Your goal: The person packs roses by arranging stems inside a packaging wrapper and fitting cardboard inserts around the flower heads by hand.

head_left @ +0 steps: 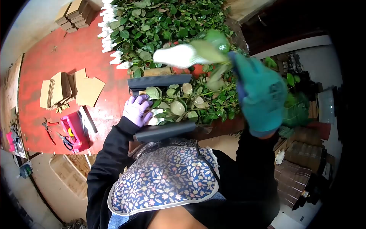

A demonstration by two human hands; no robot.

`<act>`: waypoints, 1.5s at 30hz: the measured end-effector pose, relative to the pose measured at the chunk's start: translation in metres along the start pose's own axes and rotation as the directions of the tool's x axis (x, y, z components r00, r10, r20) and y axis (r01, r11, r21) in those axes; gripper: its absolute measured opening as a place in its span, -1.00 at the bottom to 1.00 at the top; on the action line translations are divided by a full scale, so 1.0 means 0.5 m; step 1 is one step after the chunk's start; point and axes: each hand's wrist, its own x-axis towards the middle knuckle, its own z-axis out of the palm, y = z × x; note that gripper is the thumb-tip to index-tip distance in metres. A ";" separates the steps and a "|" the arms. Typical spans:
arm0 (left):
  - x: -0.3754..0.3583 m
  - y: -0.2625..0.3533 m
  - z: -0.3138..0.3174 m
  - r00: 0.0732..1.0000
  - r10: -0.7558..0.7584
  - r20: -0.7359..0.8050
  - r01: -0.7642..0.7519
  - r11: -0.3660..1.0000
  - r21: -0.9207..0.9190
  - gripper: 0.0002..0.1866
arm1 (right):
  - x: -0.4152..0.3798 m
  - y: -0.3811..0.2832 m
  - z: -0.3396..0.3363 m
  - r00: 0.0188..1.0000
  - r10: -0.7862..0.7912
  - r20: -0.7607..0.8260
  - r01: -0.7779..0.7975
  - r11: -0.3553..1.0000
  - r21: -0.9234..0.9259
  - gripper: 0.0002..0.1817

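My right hand [261, 93], in a teal glove, is closed around the leafy stem of a rose [177, 56] with a white-wrapped head. The rose is raised over the table, its head pointing left and blurred by motion. My left hand [137, 110], in a thin lilac glove, has its fingers spread over the left end of a bunch of leafy stems [183, 101], touching white-wrapped heads there. This bunch lies between two dark padded edges, one behind [160, 81] and one near my body [166, 131].
A large pile of leafy stems [164, 26] with white-wrapped heads covers the back of the red table [34, 91]. Cardboard pieces [89, 91] lie at the left, stacked cardboard [75, 13] at the back left. Red-handled pliers [48, 130], scissors [65, 142] and a pink holder [75, 131] are near the front edge.
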 end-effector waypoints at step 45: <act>-0.046 0.006 -0.095 0.996 0.091 0.008 -0.089 0.988 -0.130 -0.91 | -0.096 -0.157 0.553 0.950 -0.214 0.227 -0.040 0.637 0.770 -0.79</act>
